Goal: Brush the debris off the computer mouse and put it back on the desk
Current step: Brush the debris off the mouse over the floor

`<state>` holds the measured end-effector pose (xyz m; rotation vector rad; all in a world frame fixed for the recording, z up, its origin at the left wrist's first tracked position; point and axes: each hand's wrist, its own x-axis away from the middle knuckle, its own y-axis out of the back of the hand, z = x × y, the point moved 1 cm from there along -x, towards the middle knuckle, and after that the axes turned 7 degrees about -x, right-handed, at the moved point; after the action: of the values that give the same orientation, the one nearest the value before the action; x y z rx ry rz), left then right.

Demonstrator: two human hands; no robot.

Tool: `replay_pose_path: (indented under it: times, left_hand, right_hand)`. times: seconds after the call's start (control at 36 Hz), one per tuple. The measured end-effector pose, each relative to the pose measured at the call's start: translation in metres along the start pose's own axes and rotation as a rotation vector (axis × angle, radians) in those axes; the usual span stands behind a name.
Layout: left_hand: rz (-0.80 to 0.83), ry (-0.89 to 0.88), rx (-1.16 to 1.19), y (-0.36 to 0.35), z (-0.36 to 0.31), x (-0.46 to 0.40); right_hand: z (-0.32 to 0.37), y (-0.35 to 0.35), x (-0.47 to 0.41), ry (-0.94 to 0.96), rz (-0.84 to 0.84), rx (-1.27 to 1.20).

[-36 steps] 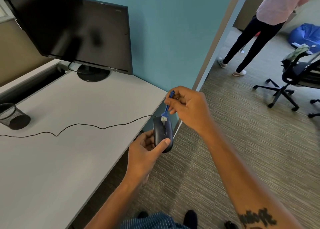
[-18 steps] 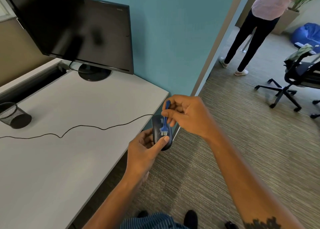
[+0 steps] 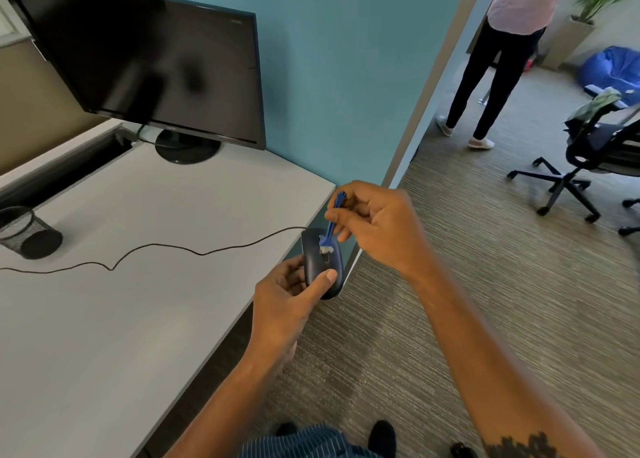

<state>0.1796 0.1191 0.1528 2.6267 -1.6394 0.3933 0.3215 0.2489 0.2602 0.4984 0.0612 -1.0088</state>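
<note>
A: Where's the mouse (image 3: pixel 320 262)?

B: Off the desk (image 3: pixel 138 215), held in the air just past its front edge. The left hand (image 3: pixel 287 295) is closed around its rear, thumb across the top, and its cable (image 3: pixel 156 248) trails back over the desktop.

A: And the brush (image 3: pixel 330 230)?

B: Pinched in the right hand (image 3: pixel 372 222), white bristles touching the mouse's front half near the wheel.

A: How will it handle?

B: Light and rigid, I'd judge, but the smooth shell looks slippery. Best gripped by the sides near the back, leaving the buttons clear. The cable could tug when it's set down
</note>
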Motion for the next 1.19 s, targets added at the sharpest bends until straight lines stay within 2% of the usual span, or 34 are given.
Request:
replay_pose_path:
  times: [0.08,0.22,0.33,0.44,0.56,0.69,0.83,1.06,1.19]
  left_hand:
    - [0.007,-0.001,-0.001,-0.001,0.0,0.003]
    - [0.008,0.005,-0.013,-0.001,0.0,0.004]
    - [-0.006,0.027,-0.059,0.0,0.003,0.005]
    - [-0.006,0.024,-0.056,0.001,0.002,0.006]
    - [-0.026,0.022,-0.03,-0.001,0.0,0.008]
    - [-0.044,-0.001,-0.039,0.0,-0.006,0.007]
    - [-0.046,0.01,-0.032,0.0,-0.005,0.01]
    - [-0.027,0.007,-0.039,-0.002,-0.002,0.013]
    - [-0.037,0.017,-0.047,0.0,-0.001,0.016]
  right_hand:
    - [0.002,0.0,0.002,-0.007,0.089,0.009]
    - [0.004,0.001,0.002,-0.004,-0.017,0.013]
    - [0.006,-0.001,0.007,-0.003,0.131,0.028]
    - [0.006,0.0,0.008,0.016,0.049,0.063]
    - [0.008,-0.008,0.011,0.036,0.071,0.036]
    - [0.007,-0.007,0.014,0.051,0.008,-0.009]
    - [0.005,0.004,0.017,0.041,0.076,0.087]
    - [0.015,-0.005,0.025,0.122,0.134,0.069]
    - [0.018,0.0,0.022,0.12,0.1,0.138]
